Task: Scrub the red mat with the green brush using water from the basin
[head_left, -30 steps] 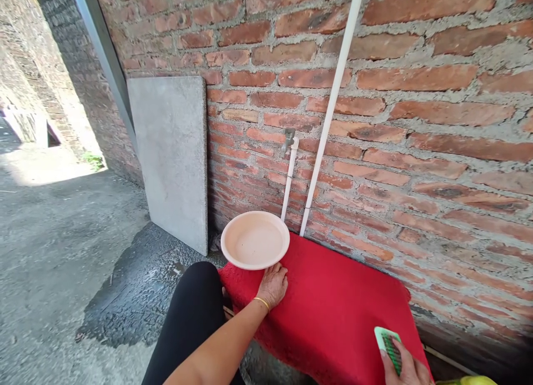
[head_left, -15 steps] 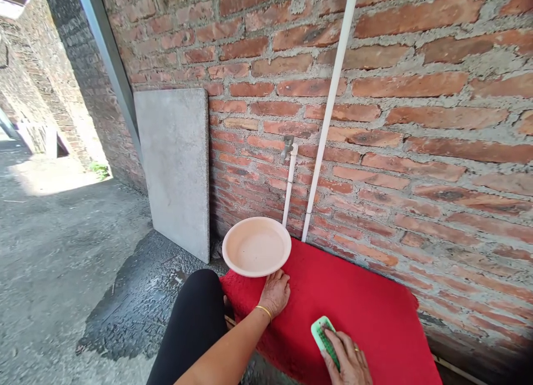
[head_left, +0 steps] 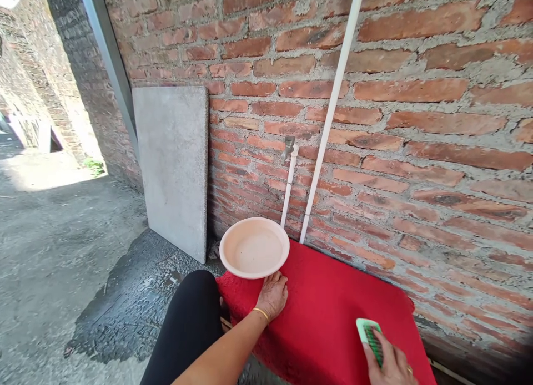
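Note:
A red cloth (head_left: 322, 296) with a soft, plush look is spread over a low bench-like surface. My right hand (head_left: 389, 363) grips a light green scrubbing brush (head_left: 370, 336) against its right part. My left hand (head_left: 272, 296) lies on the cloth with fingers stretched out, holding nothing. Its fingertips reach the near rim of a pale pink basin (head_left: 254, 249). That basin stands at the cloth's left end, and no object shows inside it.
Behind the cloth rises a brick wall (head_left: 433, 180) with a tap (head_left: 289, 146) and a long white pipe (head_left: 331, 113). A grey slab (head_left: 172, 168) leans there. Wet concrete floor (head_left: 120, 313) lies to the left, beside my black-clad knee (head_left: 187, 313).
My right hand has slid the brush to the right across the cloth. My left hand stays at the basin. The view has shifted slightly.

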### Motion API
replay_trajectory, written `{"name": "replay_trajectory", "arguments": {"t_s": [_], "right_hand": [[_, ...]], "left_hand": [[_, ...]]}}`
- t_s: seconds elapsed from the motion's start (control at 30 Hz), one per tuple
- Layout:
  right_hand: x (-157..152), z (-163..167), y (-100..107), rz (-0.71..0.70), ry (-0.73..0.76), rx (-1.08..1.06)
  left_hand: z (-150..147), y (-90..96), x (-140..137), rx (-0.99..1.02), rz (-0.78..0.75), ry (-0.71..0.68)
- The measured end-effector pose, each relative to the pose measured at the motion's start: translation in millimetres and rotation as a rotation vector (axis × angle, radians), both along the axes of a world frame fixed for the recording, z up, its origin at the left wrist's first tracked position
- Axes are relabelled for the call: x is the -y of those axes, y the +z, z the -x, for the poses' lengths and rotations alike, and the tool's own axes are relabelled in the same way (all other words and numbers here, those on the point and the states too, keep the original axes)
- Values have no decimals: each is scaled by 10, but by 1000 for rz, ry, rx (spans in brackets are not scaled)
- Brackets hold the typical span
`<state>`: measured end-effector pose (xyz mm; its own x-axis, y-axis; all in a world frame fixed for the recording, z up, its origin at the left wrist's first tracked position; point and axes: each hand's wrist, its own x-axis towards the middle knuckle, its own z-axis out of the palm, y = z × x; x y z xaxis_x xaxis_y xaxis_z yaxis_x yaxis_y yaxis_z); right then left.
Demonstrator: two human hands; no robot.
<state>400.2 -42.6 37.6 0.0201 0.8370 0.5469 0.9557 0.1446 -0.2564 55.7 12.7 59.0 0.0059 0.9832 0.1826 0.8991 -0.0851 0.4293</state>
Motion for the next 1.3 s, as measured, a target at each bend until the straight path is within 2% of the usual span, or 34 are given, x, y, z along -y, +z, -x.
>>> {"name": "replay_trajectory", "arguments": {"t_s": [0.13, 0.23, 0.33, 0.53, 0.63, 0.7, 0.83, 0.93, 1.03, 1.17, 1.3], "right_hand": [[-65, 712, 21, 5, 198, -85], [-138, 937, -37, 33, 255, -29], [-205, 780, -41, 39, 173, 24], [-171, -217, 58, 8, -246, -66], [-107, -480, 123, -40, -397, -115], [-107, -397, 184, -40, -366, -113], [-234, 219, 240, -7, -61, -100], [-362, 706, 168, 23, 97, -49], [-458, 954, 57, 80, 168, 16], [-532, 821, -35, 130, 152, 47], [-508, 235, -49, 137, -45, 60]], "left_hand": [[2, 10, 9, -12, 13, 4], [3, 14, 10, -27, 19, 9], [4, 15, 5, -37, 27, 10], [0, -12, 0, -33, 11, 13], [-2, -38, -6, -37, -10, 11], [-2, -47, -10, -45, -14, 15], [2, -38, -8, -61, 5, 20], [5, -35, -2, -66, 17, 21], [7, -53, -2, -64, 10, 26], [4, -71, -8, -49, -2, 25], [-4, -44, -1, -25, 13, 15]]}}
